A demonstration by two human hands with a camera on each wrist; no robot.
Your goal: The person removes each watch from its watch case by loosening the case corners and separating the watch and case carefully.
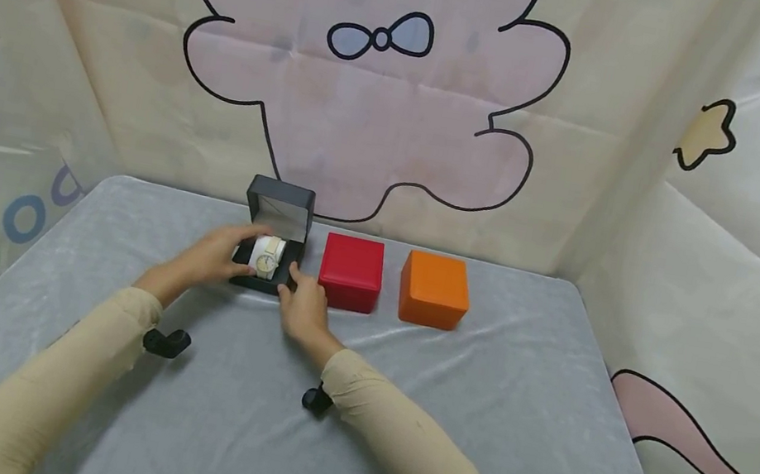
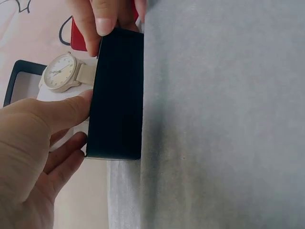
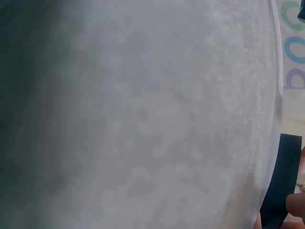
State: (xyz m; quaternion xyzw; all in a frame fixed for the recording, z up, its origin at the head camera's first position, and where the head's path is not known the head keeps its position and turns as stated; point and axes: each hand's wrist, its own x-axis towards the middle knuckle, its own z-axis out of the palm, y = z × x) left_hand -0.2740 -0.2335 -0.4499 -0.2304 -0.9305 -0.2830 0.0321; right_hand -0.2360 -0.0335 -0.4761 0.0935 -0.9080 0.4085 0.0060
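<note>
A dark watch box (image 1: 283, 194) stands with its lid raised at the far side of the table. Inside it sits a cream-strapped watch (image 1: 266, 262) with a pale round dial, wrapped on a white cushion (image 2: 53, 94). My left hand (image 1: 211, 252) reaches in from the left; its thumb and forefinger pinch the watch and its cushion at front and back. Around the front right corner of the box, my right hand (image 1: 307, 310) holds the base. In the right wrist view only a slice of the box (image 3: 283, 174) and some fingertips show.
A closed red box (image 1: 351, 274) stands just right of the watch box, and an orange box (image 1: 435, 290) farther right. Grey cloth (image 1: 471, 412) covers the table. Behind it hangs a printed curtain (image 1: 398, 131).
</note>
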